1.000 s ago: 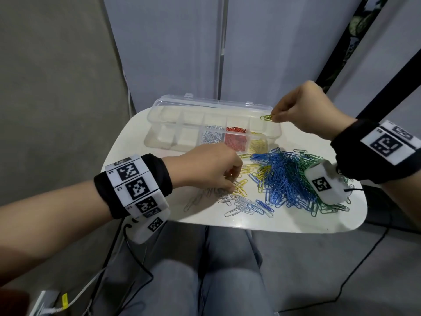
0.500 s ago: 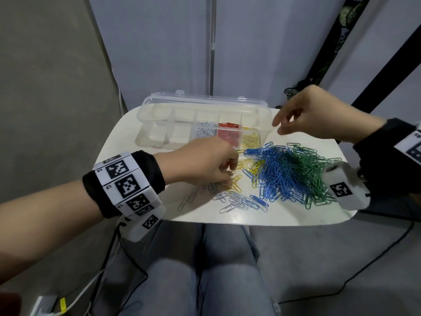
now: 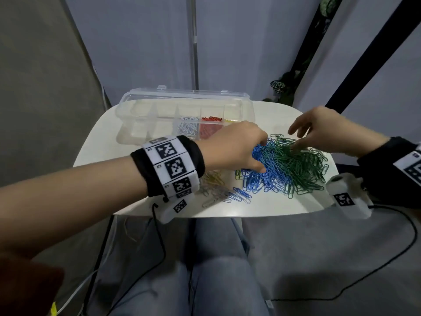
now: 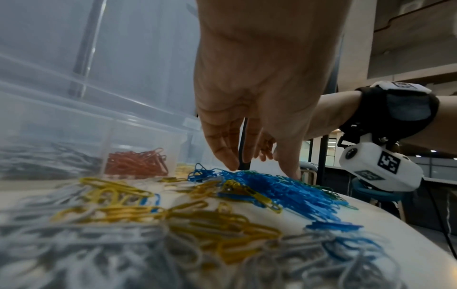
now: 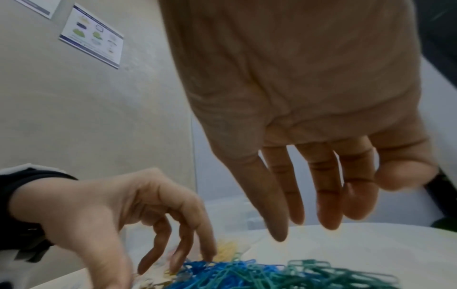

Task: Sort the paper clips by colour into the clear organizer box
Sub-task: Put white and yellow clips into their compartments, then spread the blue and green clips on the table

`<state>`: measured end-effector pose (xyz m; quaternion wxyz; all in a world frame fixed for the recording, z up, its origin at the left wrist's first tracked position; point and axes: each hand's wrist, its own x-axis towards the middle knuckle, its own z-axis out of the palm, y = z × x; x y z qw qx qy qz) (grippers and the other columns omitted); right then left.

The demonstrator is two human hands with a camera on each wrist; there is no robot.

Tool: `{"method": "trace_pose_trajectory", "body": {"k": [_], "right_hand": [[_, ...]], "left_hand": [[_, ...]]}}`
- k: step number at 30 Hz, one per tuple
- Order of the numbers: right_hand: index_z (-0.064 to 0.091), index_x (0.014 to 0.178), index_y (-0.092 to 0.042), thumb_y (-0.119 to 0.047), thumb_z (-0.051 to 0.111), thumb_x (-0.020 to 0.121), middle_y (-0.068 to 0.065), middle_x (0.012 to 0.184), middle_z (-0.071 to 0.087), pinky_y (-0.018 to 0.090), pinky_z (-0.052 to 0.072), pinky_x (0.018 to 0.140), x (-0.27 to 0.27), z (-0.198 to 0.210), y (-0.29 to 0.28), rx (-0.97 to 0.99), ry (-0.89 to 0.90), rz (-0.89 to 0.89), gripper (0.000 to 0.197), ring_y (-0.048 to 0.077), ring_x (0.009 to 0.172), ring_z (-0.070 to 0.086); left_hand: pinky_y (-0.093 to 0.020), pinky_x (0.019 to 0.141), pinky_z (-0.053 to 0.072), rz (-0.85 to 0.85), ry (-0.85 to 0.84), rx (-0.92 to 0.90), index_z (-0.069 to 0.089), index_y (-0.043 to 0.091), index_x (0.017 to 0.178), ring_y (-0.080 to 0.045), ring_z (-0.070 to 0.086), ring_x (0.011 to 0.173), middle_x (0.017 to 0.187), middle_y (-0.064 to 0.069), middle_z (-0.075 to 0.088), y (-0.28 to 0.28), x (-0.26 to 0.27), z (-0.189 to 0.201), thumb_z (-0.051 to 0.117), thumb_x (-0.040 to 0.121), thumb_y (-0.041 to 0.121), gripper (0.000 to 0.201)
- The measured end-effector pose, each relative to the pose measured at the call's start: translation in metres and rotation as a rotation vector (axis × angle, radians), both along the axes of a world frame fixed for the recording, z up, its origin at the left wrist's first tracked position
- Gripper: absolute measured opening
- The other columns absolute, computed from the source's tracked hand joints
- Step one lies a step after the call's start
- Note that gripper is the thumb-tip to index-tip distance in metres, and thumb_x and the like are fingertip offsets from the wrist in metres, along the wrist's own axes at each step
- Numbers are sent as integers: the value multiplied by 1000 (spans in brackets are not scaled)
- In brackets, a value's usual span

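Note:
The clear organizer box point(image 3: 141, 131) stands open at the back of the white table point(image 3: 273, 206). Its front row holds white clips point(image 3: 188, 127), red clips point(image 3: 210, 128) and a sliver of yellow ones behind my left hand. A heap of blue clips point(image 3: 268, 176) merges into a heap of green clips point(image 3: 305, 165). My left hand point(image 3: 262, 153) reaches down with loosely bent fingers point(image 5: 207, 252) touching the blue heap, holding nothing. My right hand point(image 3: 293, 142) hovers with straight, spread fingers point(image 5: 279, 230) just over the green heap, empty.
Loose yellow clips point(image 3: 214, 177) and pale grey clips point(image 3: 216, 195) lie near the table's front edge, below my left wrist. The box lid point(image 3: 189, 93) stands behind the box. Cables hang off both wrists beside my knees.
My right hand let go of the clip it pinched over the box and came down to the green heap. My left hand shifted right from the yellow and grey clips to the blue heap.

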<state>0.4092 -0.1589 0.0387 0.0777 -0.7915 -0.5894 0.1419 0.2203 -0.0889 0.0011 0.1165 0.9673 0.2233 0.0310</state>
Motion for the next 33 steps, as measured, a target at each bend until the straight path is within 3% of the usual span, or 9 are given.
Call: {"method": "trace_pose_trajectory", "body": {"k": [4,7,13,23,27,30,33], "right_hand": [[71,94,-12,-11,79,73,3,80,67,28,46,67,8,-4,-2,7,41,-28,23,23,77,64],[71,92,-13,-12,78,74,4,80,68,30,49,68,5,-7,-1,12,56,-24,19,24,77,64],[71,91,-14,-12,78,74,4,80,68,31,49,71,-4,-6,2,35,86,7,18,25,80,64],[72,91,-12,-10,77,75,7,83,69,21,42,59,-14,-4,5,79,111,26,18,22,75,62],[71,91,-12,-10,77,75,7,83,69,21,42,60,-17,-2,6,82,114,21,17,22,77,62],[71,90,-12,-10,77,75,7,83,69,22,42,61,-18,-1,6,85,117,21,16,22,77,62],[71,88,-12,-10,78,74,8,82,69,24,42,61,-20,0,6,87,122,26,16,22,76,62]], "left_hand": [[-39,77,50,17,83,25,63,11,104,-24,58,90,98,-5,63,-8,10,-4,75,64,62,66],[-41,78,51,31,34,8,65,11,101,-25,59,88,95,-6,64,-12,12,-4,78,68,50,53],[-31,77,49,38,-80,0,72,12,97,-24,63,88,95,-5,70,-8,8,-7,75,72,16,25],[-17,61,38,167,-224,-109,78,12,86,-9,61,72,81,-2,73,2,0,2,79,69,8,18],[-13,59,47,265,-344,-378,78,8,86,-3,60,59,66,3,69,7,-6,10,83,67,7,20],[-20,54,52,364,-468,-769,74,-1,86,-10,65,54,63,-6,68,10,-13,14,79,69,-6,19],[-19,54,52,382,-512,-971,72,-2,84,-11,63,54,61,-8,68,13,-19,19,74,71,-10,16]]}}
